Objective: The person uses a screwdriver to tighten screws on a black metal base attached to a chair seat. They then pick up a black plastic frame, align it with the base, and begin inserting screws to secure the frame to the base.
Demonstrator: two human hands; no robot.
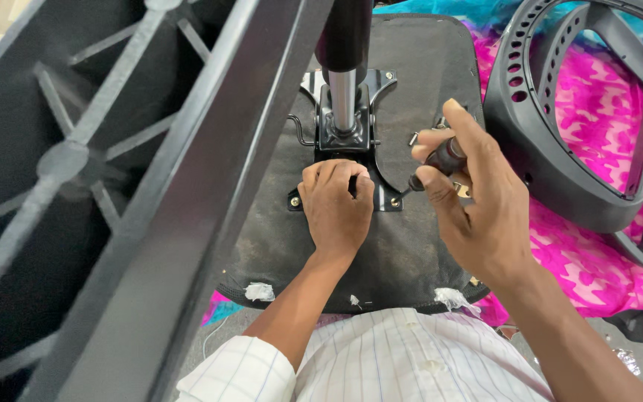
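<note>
An upturned office chair seat with a black underside lies in front of me. A black metal mechanism plate with a chrome gas cylinder is bolted to it. My left hand rests closed on the plate's near end, covering it. My right hand grips a dark-handled screwdriver, its tip at a screw at the plate's near right corner.
A black chair base leg with ribbed underside crosses the left of the view, close to the camera. A black perforated plastic backrest frame lies at right on a pink patterned cloth. Grey floor shows at bottom right.
</note>
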